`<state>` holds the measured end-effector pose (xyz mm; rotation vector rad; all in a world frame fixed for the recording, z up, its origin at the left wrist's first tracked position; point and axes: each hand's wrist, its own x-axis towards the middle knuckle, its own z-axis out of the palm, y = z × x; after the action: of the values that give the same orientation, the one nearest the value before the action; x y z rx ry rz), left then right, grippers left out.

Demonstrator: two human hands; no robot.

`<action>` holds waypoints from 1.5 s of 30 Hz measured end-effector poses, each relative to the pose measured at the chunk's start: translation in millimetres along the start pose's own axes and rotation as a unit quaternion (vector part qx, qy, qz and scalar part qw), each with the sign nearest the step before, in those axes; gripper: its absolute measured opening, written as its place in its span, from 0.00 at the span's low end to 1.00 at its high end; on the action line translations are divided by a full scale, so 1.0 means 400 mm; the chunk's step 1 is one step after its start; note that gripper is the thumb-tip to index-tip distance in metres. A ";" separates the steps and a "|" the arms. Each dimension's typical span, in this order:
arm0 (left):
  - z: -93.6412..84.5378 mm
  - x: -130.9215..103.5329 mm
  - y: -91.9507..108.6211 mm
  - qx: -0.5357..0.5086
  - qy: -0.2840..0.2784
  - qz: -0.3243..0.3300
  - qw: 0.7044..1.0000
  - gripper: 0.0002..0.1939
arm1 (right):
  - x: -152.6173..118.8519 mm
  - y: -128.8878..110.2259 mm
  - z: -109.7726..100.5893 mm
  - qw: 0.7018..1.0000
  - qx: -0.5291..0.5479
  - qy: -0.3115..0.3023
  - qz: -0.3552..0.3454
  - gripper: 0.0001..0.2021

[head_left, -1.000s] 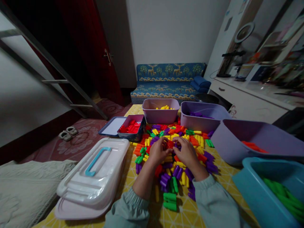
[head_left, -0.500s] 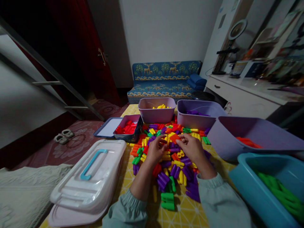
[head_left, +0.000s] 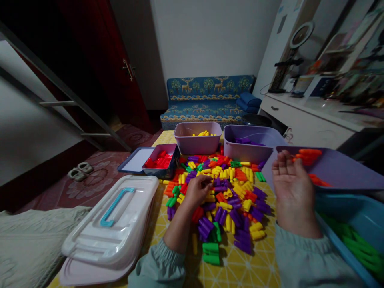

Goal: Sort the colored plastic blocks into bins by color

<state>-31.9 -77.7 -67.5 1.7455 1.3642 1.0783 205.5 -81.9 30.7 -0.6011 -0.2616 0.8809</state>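
Observation:
Connected tube-shaped plastic building pieces in yellow, purple, red, orange and green form a pile on the yellow table. Low over the pile's left part is my left hand, fingers loosely curved, with a gap between thumb and fingertips and nothing visible in it. My right hand is open with the palm turned up at the near side of the right purple bin. An orange building piece is just past its thumb, over the bin; whether they still touch is unclear. More orange pieces lie inside.
A bin with yellow pieces and a bin with purple pieces stand behind the pile. A tin holds red pieces. At right is a blue bin with green pieces. A handled white lid lies left.
My right hand has moved from the pile rightwards to the right purple bin, taking the orange piece there, and has opened. My left hand has stayed over the pile.

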 end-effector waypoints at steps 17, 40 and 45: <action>-0.003 -0.001 -0.002 0.011 -0.001 0.007 1.000 0.11 | -0.006 -0.025 0.013 0.999 0.033 0.030 0.026 0.13; -0.127 -0.028 0.080 0.207 -0.180 0.058 0.960 0.23 | -0.006 0.100 -0.026 0.974 -0.178 -0.105 0.096 0.08; -0.111 -0.029 0.085 0.240 -0.178 0.054 0.953 0.19 | -0.034 0.218 -0.070 0.872 -0.427 -0.238 0.021 0.16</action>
<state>-58.8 -96.2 -20.7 2.2539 1.3821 0.4610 153.6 -60.8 -43.3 -1.2055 -1.1301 0.9297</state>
